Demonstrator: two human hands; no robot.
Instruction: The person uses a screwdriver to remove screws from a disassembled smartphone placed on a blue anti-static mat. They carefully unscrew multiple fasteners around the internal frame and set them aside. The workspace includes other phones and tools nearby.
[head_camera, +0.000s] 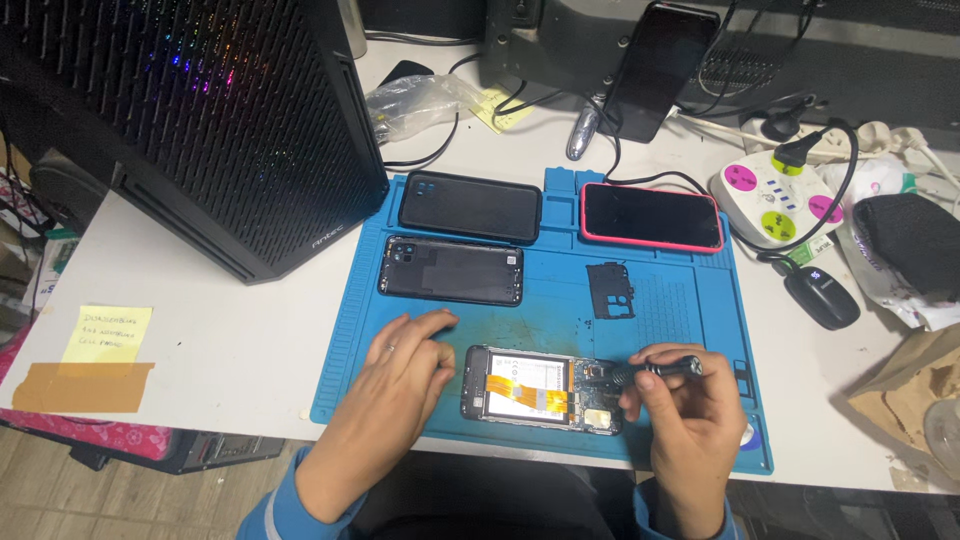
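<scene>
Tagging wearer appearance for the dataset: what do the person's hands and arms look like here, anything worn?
Both hands are bare, no gloves. The left hand has a thin ring on one finger. The right hand shows no ring or watch that I can make out. Both forearms end in blue sleeves at the bottom edge of the frame; the left sleeve carries a pale, light-coloured stripe. The right sleeve is only partly visible.
</scene>
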